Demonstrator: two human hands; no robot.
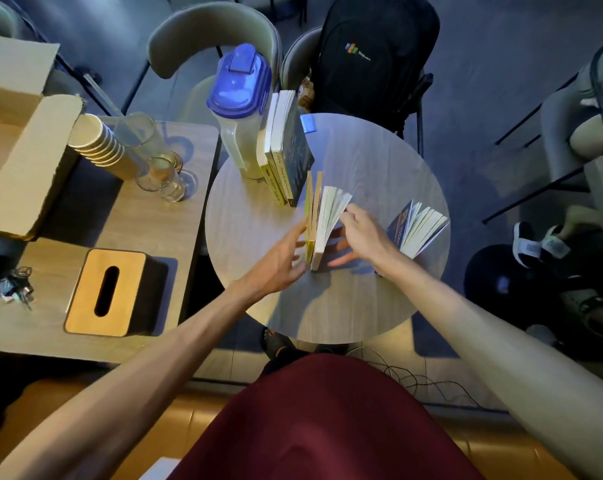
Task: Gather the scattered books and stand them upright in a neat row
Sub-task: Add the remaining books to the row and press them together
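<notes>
The round table (327, 306) is bare toward six o'clock. At eleven, three upright books (286, 157) lean beside a jug (239, 109). Centre, two standing books (315, 223): open left hand (282, 258) flat at nine, right hand (362, 230) pinching fanned pages at three. A splayed book (417, 230) stands by the three o'clock rim.

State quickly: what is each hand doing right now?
Left hand: open, flat against the yellow book.
Right hand: fingertips on the fanned pages of the white book; grip unclear.
</notes>
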